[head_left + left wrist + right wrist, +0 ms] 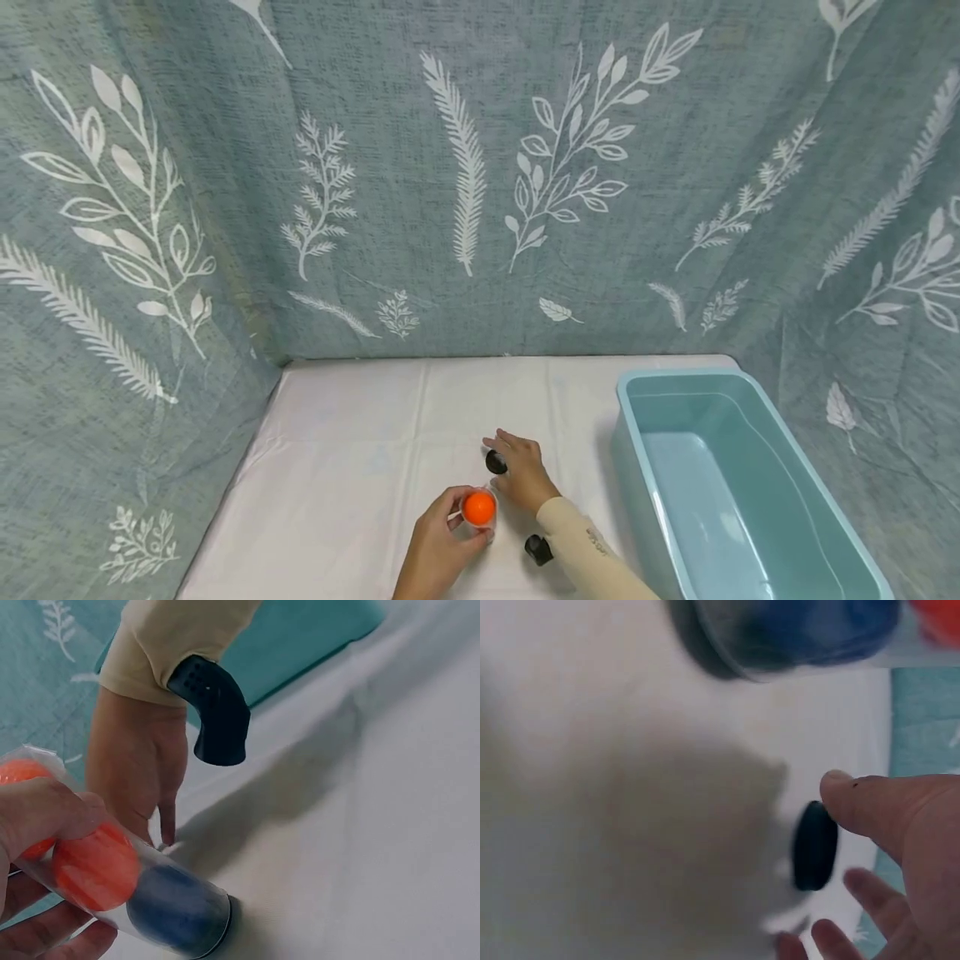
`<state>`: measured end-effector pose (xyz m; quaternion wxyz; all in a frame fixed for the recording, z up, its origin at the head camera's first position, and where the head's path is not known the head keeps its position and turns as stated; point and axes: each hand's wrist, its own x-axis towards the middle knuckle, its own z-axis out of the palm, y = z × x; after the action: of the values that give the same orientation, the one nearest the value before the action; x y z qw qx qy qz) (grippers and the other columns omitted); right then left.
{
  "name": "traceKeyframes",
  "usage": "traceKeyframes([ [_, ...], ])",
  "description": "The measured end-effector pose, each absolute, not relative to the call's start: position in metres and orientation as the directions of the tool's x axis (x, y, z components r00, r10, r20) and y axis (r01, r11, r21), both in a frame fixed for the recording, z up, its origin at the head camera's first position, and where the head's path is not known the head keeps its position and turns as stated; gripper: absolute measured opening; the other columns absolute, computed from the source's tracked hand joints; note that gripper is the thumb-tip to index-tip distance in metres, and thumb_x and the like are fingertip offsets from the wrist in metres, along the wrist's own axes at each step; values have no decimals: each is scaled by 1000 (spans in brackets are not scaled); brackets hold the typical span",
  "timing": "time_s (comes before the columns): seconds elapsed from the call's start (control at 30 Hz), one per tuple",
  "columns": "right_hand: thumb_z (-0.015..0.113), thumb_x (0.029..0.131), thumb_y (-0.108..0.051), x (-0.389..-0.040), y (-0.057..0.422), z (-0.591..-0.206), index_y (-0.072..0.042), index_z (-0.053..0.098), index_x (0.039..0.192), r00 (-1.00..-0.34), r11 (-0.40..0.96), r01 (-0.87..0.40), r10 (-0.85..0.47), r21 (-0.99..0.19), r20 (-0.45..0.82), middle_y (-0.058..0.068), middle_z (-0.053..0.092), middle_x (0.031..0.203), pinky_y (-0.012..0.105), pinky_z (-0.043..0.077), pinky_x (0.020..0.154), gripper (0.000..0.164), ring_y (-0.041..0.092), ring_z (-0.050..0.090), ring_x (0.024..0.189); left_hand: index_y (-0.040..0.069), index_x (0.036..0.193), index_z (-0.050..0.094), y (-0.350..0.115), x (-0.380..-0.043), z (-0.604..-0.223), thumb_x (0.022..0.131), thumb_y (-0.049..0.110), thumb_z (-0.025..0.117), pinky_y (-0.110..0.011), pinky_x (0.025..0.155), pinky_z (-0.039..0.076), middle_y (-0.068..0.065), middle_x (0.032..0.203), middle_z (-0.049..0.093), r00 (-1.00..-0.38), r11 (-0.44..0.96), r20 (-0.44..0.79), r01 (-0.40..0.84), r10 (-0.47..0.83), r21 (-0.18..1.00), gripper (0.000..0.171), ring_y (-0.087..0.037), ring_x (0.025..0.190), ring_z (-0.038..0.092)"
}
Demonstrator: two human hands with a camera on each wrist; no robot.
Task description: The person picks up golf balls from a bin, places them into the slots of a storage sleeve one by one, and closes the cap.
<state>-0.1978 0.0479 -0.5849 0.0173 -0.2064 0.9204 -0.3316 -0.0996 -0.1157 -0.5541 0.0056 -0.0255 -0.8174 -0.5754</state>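
Observation:
A clear tube [124,921] stands on the white cloth, gripped by my left hand [442,542], with thumb and fingers around its wall. Inside it are a blue ball [176,907] at the bottom and orange balls [97,866] above; from the head view only the top orange ball shows. Just beyond the tube, my right hand [525,475] reaches over a round black lid [496,462]. Its fingers are spread around the lid [815,846], and the thumb appears close to its edge; whether they touch I cannot tell.
A light blue plastic bin [637,450] stands on the right side of the table. A black camera [538,550] sits at the right wrist, beside the beige sleeve [588,546]. Green leaf-patterned cloth [480,317] hangs around the table's back and sides.

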Motion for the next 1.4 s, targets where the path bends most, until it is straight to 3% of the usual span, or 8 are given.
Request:
traceKeyframes([
  [0.23,80,82,1,-194,52,-609,-12,67,118,-889,744,-457,-378,-487,257,11,60,126,52,53,88,41,35,52,111,8,119,63,-115,-99,-558,75,9,89,-32,92,57,-8,123,65,-999,328,7,17,33,944,51,-30,112,62],
  [0.4,77,89,-7,-192,53,-605,-14,66,121,-908,707,-419,-330,-570,258,6,54,110,41,53,84,35,25,48,100,8,119,63,-116,-101,-559,75,8,89,-32,92,57,-7,122,65,-1000,329,0,8,24,944,51,-28,111,62],
  [0.6,63,101,-21,-177,53,-570,-24,65,130,-954,417,-251,-259,-874,150,0,49,110,31,51,87,29,16,51,99,7,120,62,-116,-101,-562,76,10,88,-34,92,57,-9,121,65,-999,333,34,41,26,942,51,-30,110,63],
  [0.77,70,98,-21,-159,52,-548,-20,61,127,-918,142,-308,-304,-941,255,3,58,120,30,56,92,30,20,61,103,7,120,61,-117,-101,-564,78,9,87,-36,91,58,-9,121,64,-998,324,60,67,31,944,49,-31,109,63],
  [0.9,73,95,-18,-149,50,-541,-16,58,124,-861,71,-417,-350,-906,369,3,62,127,31,55,95,32,21,63,111,6,122,59,-119,-103,-566,81,10,85,-36,93,57,-11,122,63,-996,323,69,81,47,943,48,-33,111,62],
  [1.13,78,91,-14,-138,50,-550,-17,56,120,-712,191,-675,-420,-713,562,0,60,132,31,52,100,37,18,58,121,3,131,55,-121,-98,-565,87,15,80,-37,101,52,-16,134,59,-994,344,76,97,75,934,52,-35,120,59],
  [1.3,77,91,-13,-134,51,-559,-19,59,121,-684,208,-707,-443,-676,579,0,58,137,32,51,102,35,19,55,124,3,147,43,-126,-91,-559,96,20,71,-40,108,45,-17,149,47,-988,309,88,123,125,943,60,-36,133,49],
  [1.4,76,91,-14,-134,53,-563,-15,63,121,-672,219,-725,-429,-653,603,3,58,139,31,50,103,33,21,56,124,2,149,43,-127,-90,-555,106,18,54,-41,107,46,-18,150,46,-987,270,88,121,132,955,48,-37,134,48],
])
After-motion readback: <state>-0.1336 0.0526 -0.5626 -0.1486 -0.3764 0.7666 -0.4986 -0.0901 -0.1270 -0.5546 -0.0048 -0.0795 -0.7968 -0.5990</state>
